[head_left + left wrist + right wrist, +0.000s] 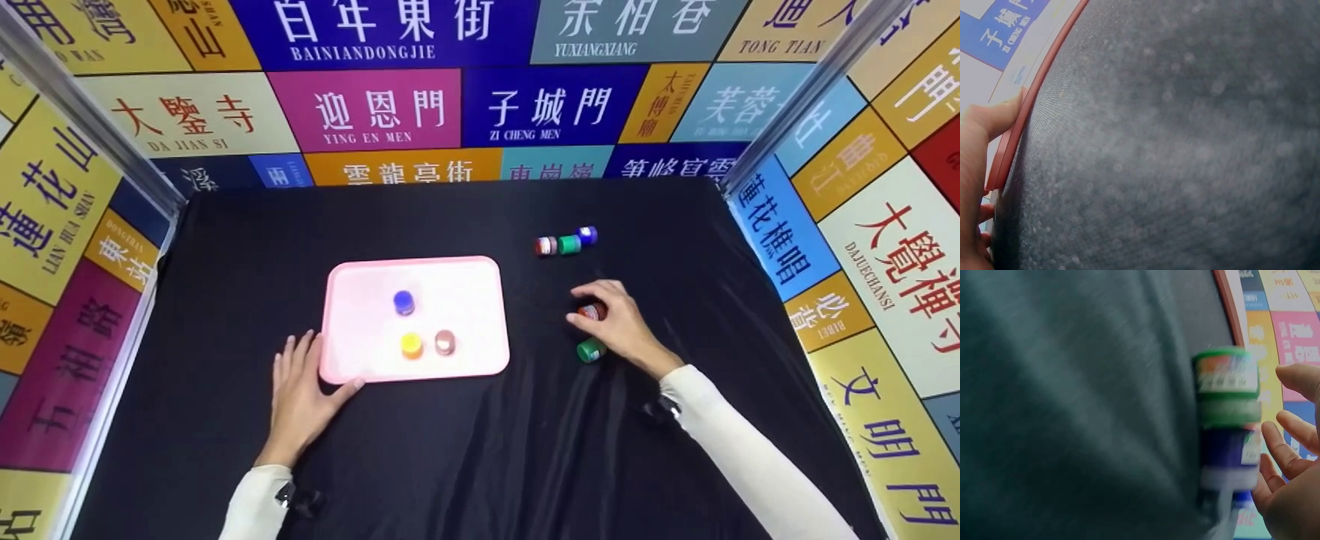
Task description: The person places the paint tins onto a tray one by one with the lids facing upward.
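My left hand (pixel 300 401) rests at the near left corner of a pink tray (pixel 360 300), fingers straight along its side and thumb at its front edge. In the left wrist view the thumb touches the tray's rim (pixel 1030 104). On the tray stand a blue jar (pixel 403 302), a yellow jar (pixel 411 345) and a brown jar (pixel 445 342). My right hand (pixel 622 322) hovers around a small red jar (pixel 592 310), thumb and fingers apart. A green jar (pixel 591 350) lies just nearer me. The right wrist view shows spread fingers beside a green jar (pixel 1227 377) and a blue jar (pixel 1230 450).
Farther back on the black cloth (pixel 247 240) are a red-brown jar (pixel 546 245), a green jar (pixel 569 244) and a dark blue jar (pixel 586 235), close together. Panels with printed signs (pixel 367 109) wall the table at the back and both sides.
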The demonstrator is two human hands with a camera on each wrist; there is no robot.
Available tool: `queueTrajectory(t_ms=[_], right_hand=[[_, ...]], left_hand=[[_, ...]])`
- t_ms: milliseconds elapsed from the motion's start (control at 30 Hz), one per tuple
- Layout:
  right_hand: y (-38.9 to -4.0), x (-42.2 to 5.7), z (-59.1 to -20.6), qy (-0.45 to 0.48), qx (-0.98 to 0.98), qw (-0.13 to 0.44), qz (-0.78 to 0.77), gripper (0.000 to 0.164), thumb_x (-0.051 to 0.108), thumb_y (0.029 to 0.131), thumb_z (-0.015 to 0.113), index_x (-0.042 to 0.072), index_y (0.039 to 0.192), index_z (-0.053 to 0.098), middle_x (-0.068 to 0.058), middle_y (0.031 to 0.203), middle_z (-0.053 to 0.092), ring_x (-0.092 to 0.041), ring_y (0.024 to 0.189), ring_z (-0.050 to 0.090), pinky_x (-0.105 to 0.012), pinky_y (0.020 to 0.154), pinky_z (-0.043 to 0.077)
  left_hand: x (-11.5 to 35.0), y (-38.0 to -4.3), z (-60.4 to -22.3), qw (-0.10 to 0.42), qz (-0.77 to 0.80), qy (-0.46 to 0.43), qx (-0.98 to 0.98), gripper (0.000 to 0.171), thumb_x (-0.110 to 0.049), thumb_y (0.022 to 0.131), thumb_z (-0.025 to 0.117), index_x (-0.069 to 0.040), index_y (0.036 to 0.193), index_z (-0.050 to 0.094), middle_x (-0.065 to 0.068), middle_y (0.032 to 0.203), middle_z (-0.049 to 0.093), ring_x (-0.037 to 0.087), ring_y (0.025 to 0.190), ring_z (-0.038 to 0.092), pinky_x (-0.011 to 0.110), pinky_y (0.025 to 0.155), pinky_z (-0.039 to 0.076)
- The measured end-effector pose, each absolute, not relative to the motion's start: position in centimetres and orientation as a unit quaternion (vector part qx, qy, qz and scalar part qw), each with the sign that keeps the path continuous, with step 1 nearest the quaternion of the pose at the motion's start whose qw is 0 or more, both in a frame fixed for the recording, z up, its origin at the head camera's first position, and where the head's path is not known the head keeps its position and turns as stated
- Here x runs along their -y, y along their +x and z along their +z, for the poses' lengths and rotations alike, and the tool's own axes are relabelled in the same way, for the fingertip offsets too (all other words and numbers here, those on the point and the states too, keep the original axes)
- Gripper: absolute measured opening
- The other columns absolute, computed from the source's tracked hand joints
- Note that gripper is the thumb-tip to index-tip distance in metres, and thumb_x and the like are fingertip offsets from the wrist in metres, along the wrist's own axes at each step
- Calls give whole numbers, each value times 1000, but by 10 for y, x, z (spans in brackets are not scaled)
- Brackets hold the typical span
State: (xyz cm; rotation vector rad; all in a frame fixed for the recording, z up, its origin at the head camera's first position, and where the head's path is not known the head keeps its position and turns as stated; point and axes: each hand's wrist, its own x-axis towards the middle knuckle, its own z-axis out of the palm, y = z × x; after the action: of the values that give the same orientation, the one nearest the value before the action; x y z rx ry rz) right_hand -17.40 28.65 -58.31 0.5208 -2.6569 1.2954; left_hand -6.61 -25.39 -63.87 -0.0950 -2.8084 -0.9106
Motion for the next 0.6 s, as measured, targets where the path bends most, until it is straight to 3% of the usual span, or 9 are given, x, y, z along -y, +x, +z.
queueTrajectory(t_ms=[400,600], right_hand=[[-166,-310,-594,138,885,83,436,43,5,84,96,-2,122,79,-14,118,78,-34,121,60,-23,106,40],[-164,-314,-595,125,889,77,434,43,4,84,95,-1,123,79,-16,120,76,-35,121,60,-23,105,40]], left_hand=[[254,-65,-636,99,-307,-33,946,108,-57,86,88,3,165,44,28,173,38,51,165,19,65,135,6],[253,-66,-637,108,-310,-37,944,107,-55,85,89,3,164,45,28,172,39,51,165,20,66,135,7]])
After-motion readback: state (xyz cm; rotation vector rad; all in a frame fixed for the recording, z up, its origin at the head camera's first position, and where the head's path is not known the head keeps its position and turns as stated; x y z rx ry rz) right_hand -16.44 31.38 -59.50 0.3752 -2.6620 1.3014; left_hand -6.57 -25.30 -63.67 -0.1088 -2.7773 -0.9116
